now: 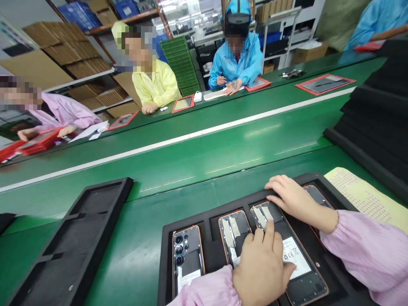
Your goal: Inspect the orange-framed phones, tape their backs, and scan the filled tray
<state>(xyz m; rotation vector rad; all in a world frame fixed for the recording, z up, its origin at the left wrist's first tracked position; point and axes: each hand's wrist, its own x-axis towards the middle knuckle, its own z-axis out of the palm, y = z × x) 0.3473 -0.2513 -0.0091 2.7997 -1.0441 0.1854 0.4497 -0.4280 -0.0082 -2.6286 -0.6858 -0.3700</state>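
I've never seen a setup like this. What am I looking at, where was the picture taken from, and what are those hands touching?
There is no machine here: these are a person's two bare hands. The single picture comes from a camera worn on that person's head, looking forward and down. On the green bench lies a black tray with phones in its slots, their insides partly showing. The left hand rests its fingers on one phone. The right hand is at that phone's top edge; whether it grips is hard to tell. Another black tray lies to the left. Other people sit across the bench.
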